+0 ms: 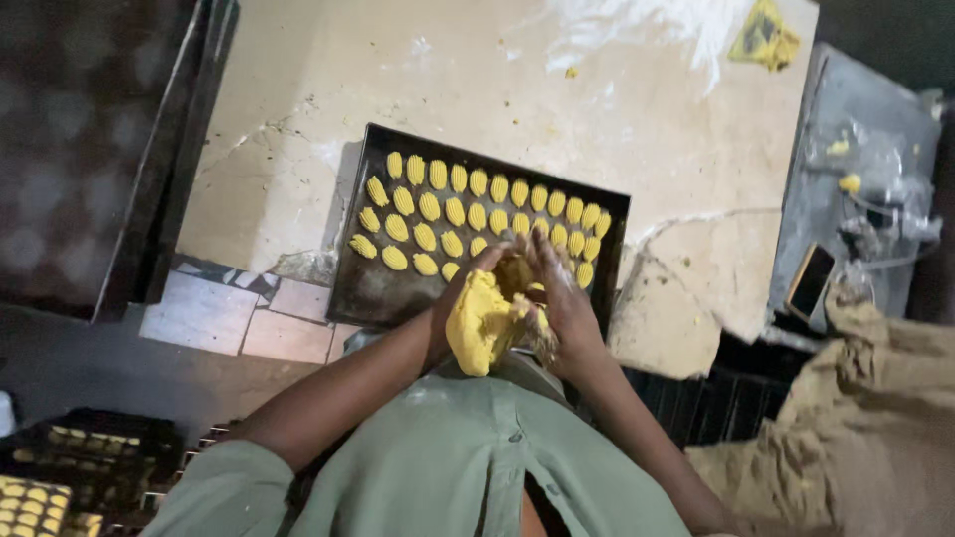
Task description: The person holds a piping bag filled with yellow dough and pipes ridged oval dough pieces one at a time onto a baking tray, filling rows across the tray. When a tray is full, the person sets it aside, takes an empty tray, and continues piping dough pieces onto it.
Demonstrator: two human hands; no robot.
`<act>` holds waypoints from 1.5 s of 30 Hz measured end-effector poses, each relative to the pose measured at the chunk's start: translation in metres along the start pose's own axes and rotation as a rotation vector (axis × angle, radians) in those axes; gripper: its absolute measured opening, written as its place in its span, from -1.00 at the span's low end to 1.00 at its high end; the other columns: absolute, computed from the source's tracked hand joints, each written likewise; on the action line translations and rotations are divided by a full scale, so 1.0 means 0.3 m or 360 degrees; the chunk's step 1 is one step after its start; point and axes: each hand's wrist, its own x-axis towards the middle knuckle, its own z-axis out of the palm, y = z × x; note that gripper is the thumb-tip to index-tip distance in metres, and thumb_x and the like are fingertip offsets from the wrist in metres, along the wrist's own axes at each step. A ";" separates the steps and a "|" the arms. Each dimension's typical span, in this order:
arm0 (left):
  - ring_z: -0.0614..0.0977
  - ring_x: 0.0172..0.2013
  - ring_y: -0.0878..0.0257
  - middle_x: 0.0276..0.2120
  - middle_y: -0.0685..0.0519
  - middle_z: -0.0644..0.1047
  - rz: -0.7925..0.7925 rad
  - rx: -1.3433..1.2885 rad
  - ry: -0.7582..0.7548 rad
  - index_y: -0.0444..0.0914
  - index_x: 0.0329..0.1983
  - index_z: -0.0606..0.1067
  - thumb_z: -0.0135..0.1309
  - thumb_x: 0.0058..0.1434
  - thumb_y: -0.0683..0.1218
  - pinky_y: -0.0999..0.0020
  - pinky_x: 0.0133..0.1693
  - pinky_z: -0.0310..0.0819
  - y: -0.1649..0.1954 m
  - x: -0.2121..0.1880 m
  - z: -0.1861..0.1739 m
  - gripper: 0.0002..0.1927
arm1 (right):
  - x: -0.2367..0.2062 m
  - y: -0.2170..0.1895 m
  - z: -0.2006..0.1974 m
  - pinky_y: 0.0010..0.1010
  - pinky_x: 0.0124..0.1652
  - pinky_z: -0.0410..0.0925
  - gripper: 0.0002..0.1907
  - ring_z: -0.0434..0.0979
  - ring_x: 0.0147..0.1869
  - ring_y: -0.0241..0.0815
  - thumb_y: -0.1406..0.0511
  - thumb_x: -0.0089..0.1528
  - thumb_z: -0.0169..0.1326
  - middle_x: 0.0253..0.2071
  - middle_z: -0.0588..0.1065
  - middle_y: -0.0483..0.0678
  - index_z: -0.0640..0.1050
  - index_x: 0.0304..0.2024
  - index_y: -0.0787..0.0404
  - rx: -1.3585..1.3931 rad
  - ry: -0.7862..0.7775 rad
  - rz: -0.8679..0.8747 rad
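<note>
Nearest the camera, green shirt (448, 467) fills the bottom edge, both forearms coming up from it w/ little gap between them. Left hand (450, 303) is wrapped around a yellow dough lump (479, 320), cupping it from the left; right hand (562, 298) presses against the lump's right side, fingers (537, 254) stretched up over the tray's near rim, not closed into a fist, so it touches dough rather than clamping it. Lump sits between both palms, just above the shirt and overlapping the near edge of the dark baking tray (358, 288). Tray lies tilted on the pale stone worktop (477, 89); shaped yellow dough pieces (438, 209) fill its far and middle rows in approx. four lines, while the near-left corner of the tray is bare metal, the only free spot inside its rim. Worktop's near edge is chipped, w/ patched tiles (239, 318) at the left. Beyond the tray the stone is open, a plastic sheet (637, 25) and a yellow scrap (764, 38) at the far edge. Right of the worktop, a grey table (846, 109) w/ a phone (811, 280). Bottom left, more filled trays (40, 502).
</note>
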 end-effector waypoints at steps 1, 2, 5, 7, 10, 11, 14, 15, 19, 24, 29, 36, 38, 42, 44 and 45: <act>0.65 -0.13 0.08 -0.08 -0.07 0.57 0.0000 0.0037 -0.0035 -0.22 0.11 0.47 -0.11 0.36 0.23 0.14 -0.11 0.61 0.025 -0.006 0.016 -0.50 | 0.015 -0.019 0.016 -0.06 0.55 -0.10 -0.16 0.25 0.59 0.17 0.02 0.46 -0.12 0.52 0.24 0.20 -0.08 0.58 0.34 -0.0190 0.0080 -0.0105; 0.64 -0.10 0.09 -0.05 -0.07 0.55 0.0001 0.0076 -0.0074 -0.23 0.14 0.46 -0.10 0.39 0.22 0.14 -0.08 0.61 0.052 -0.007 0.038 -0.50 | 0.028 -0.036 0.027 -0.04 0.55 -0.14 -0.17 0.19 0.61 0.18 0.01 0.45 -0.16 0.54 0.20 0.21 -0.08 0.58 0.33 -0.0283 0.0174 -0.0107; 0.59 -0.02 0.11 0.05 -0.07 0.48 0.0015 0.0199 -0.0196 -0.25 0.23 0.40 -0.06 0.48 0.19 0.13 -0.01 0.60 0.128 0.013 0.127 -0.51 | 0.061 -0.080 0.043 -0.07 0.52 -0.13 -0.24 0.08 0.64 0.11 0.02 0.44 -0.25 0.57 0.10 0.16 0.00 0.56 0.27 -0.0110 0.0522 0.0294; 0.60 0.04 0.14 0.13 -0.07 0.49 -0.0213 -0.0236 -0.0675 -0.35 0.31 0.42 -0.02 0.37 0.23 0.20 0.10 0.62 0.139 0.067 0.198 -0.34 | 0.076 -0.106 0.043 -0.21 0.47 0.00 -0.36 0.07 0.62 -0.06 0.07 0.46 -0.30 0.58 0.09 0.04 0.12 0.52 0.21 0.0640 0.0825 0.1084; 0.58 0.03 0.19 0.11 -0.07 0.52 -0.0267 -0.0277 -0.0777 -0.32 0.21 0.41 0.04 0.35 0.24 0.26 0.04 0.56 0.076 0.165 0.242 -0.39 | 0.080 -0.142 0.033 -0.19 0.52 0.09 -0.41 0.08 0.64 -0.04 0.16 0.50 -0.26 0.62 0.03 0.05 0.10 0.54 0.22 0.0962 0.1224 0.0585; 0.58 0.01 0.20 0.08 -0.07 0.52 -0.0248 -0.0237 -0.0768 -0.33 0.19 0.40 0.04 0.41 0.22 0.27 0.03 0.55 0.029 0.188 0.230 -0.43 | 0.076 -0.152 0.029 -0.19 0.54 0.11 -0.43 0.09 0.65 -0.03 0.20 0.51 -0.25 0.63 0.02 0.05 0.09 0.54 0.22 0.1064 0.1351 0.0391; 0.59 -0.04 0.20 0.01 -0.08 0.53 -0.0291 -0.0095 -0.0706 -0.36 0.14 0.40 0.02 0.51 0.17 0.27 0.01 0.54 -0.116 0.230 0.120 -0.51 | 0.055 -0.170 0.023 -0.17 0.57 0.11 -0.41 0.06 0.67 0.00 0.19 0.51 -0.23 0.65 -0.02 0.06 0.07 0.56 0.20 0.1068 0.1416 0.0000; 0.60 -0.05 0.18 -0.01 -0.09 0.54 -0.0437 0.0002 -0.0628 -0.36 0.12 0.41 0.01 0.50 0.18 0.25 0.01 0.54 -0.150 0.226 0.064 -0.51 | 0.045 -0.172 0.023 -0.17 0.57 0.06 -0.36 0.02 0.68 0.00 0.11 0.49 -0.23 0.64 -0.02 0.06 0.06 0.56 0.18 0.0886 0.1233 0.0000; 0.63 -0.10 0.10 -0.06 -0.14 0.55 -0.0810 0.0205 -0.0354 -0.35 0.06 0.42 -0.04 0.48 0.20 0.18 0.00 0.58 -0.184 0.183 -0.138 -0.50 | -0.002 -0.151 0.015 -0.16 0.56 -0.16 -0.15 -0.13 0.70 0.02 -0.18 0.40 -0.26 0.61 -0.03 0.07 0.03 0.58 0.10 0.0172 0.0473 0.0030; 0.67 -0.16 0.00 -0.12 -0.19 0.57 -0.0652 -0.0024 -0.0130 -0.35 -0.02 0.44 -0.11 0.46 0.23 0.09 -0.01 0.63 -0.124 0.139 -0.198 -0.48 | -0.076 -0.076 -0.034 0.02 0.61 -0.10 -0.10 -0.27 0.78 0.25 -0.29 0.45 -0.25 0.67 -0.13 0.22 0.05 0.58 0.12 -0.0045 0.0146 0.0234; 0.68 -0.19 -0.06 -0.17 -0.20 0.57 -0.0532 -0.0148 -0.0071 -0.36 -0.06 0.46 -0.14 0.47 0.22 -0.02 -0.04 0.65 -0.130 0.165 -0.101 -0.47 | -0.121 0.022 -0.098 0.18 0.59 -0.20 -0.09 -0.31 0.77 0.37 -0.31 0.37 -0.39 0.68 -0.11 0.24 0.13 0.57 0.06 -0.0122 0.0102 0.0159; 0.68 -0.13 -0.21 -0.19 -0.34 0.59 -0.0804 0.0320 -0.0390 -0.42 -0.08 0.44 -0.23 0.48 0.27 -0.01 -0.08 0.66 -0.311 0.307 0.034 -0.37 | -0.087 0.253 -0.347 0.24 0.57 -0.21 0.26 -0.27 0.75 0.41 -0.50 0.12 -0.16 0.67 -0.10 0.27 0.09 0.59 0.14 0.0035 -0.0122 -0.0198; 0.66 -0.07 -0.27 -0.16 -0.37 0.58 -0.0848 0.0334 -0.0363 -0.45 -0.05 0.43 -0.27 0.52 0.31 -0.03 -0.05 0.63 -0.355 0.370 0.020 -0.32 | -0.098 0.329 -0.423 0.22 0.58 -0.18 0.28 -0.22 0.75 0.39 -0.50 0.05 -0.07 0.65 -0.03 0.26 0.15 0.56 0.15 0.0037 -0.0116 -0.0277; 0.60 0.03 -0.33 -0.08 -0.43 0.57 -0.0900 0.0130 -0.0372 -0.37 0.16 0.49 -0.34 0.44 0.32 -0.09 0.02 0.55 -0.411 0.441 -0.078 -0.28 | -0.148 0.474 -0.465 0.16 0.54 -0.02 0.09 -0.01 0.67 0.31 -0.32 0.04 0.15 0.51 0.21 0.23 0.34 0.40 0.20 -0.0109 0.0078 -0.0371; 0.58 0.07 -0.32 -0.05 -0.42 0.56 -0.0794 -0.0025 -0.0353 -0.37 0.20 0.49 -0.35 0.42 0.33 -0.11 0.04 0.55 -0.420 0.427 -0.126 -0.24 | -0.173 0.536 -0.403 0.10 0.49 0.14 -0.11 0.18 0.58 0.25 -0.15 0.12 0.22 0.41 0.32 0.20 0.40 0.32 0.25 -0.0045 0.0153 -0.0421; 0.58 0.07 -0.31 -0.02 -0.41 0.56 -0.0679 -0.0024 -0.0236 -0.42 0.20 0.47 -0.33 0.42 0.35 -0.11 0.04 0.55 -0.424 0.397 -0.145 -0.21 | -0.183 0.562 -0.357 0.07 0.44 0.23 -0.22 0.28 0.52 0.22 -0.05 0.18 0.23 0.35 0.35 0.19 0.41 0.30 0.27 0.0052 0.0148 -0.0449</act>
